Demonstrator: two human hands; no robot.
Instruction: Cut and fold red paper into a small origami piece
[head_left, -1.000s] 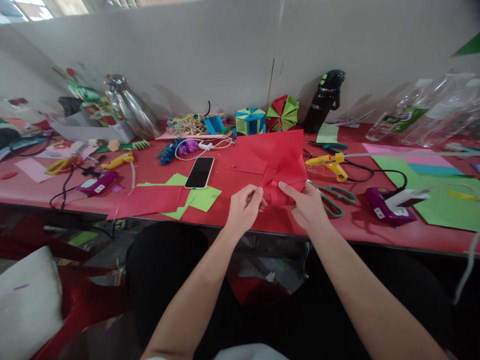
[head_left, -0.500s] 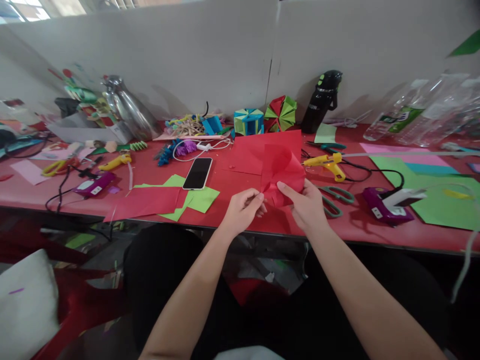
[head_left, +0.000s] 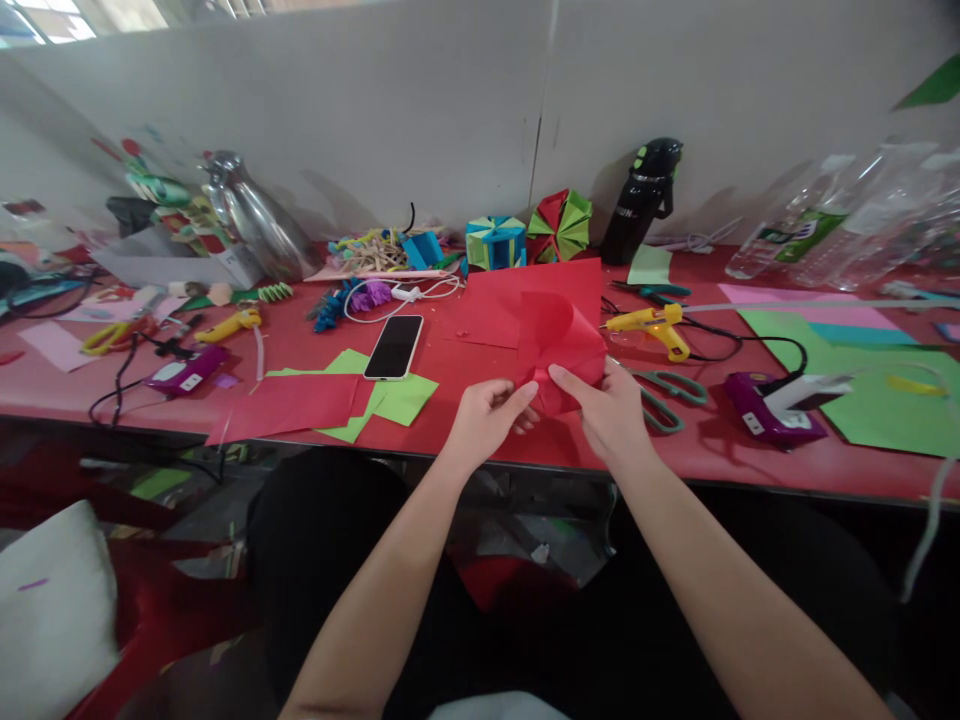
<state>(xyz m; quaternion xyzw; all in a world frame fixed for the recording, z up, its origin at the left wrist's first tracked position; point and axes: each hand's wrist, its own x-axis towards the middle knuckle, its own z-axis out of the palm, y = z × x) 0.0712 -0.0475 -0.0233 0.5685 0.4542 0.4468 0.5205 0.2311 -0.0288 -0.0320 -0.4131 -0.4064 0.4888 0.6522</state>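
Observation:
A folded piece of red paper (head_left: 564,330) is held up over the front of the red table, its upper part curling. My right hand (head_left: 611,405) grips its right side, thumb on the near face and fingers behind. My left hand (head_left: 491,415) pinches the lower left corner of the same paper between thumb and curled fingers. Both thumbs sit close together along its lower part. Behind it lies a larger red paper sheet (head_left: 491,305) on the table. Grey-handled scissors (head_left: 667,395) rest just right of my right hand.
A phone (head_left: 394,347) lies on green paper sheets (head_left: 409,400) at the left. To the right are a yellow glue gun (head_left: 651,325) and a purple power socket (head_left: 772,415). A black bottle (head_left: 641,205) and folded paper shapes (head_left: 495,243) stand by the wall.
My left thumb has shifted slightly right and up along the paper's lower part, nearer my right thumb. The paper's lower edge is bent a little more.

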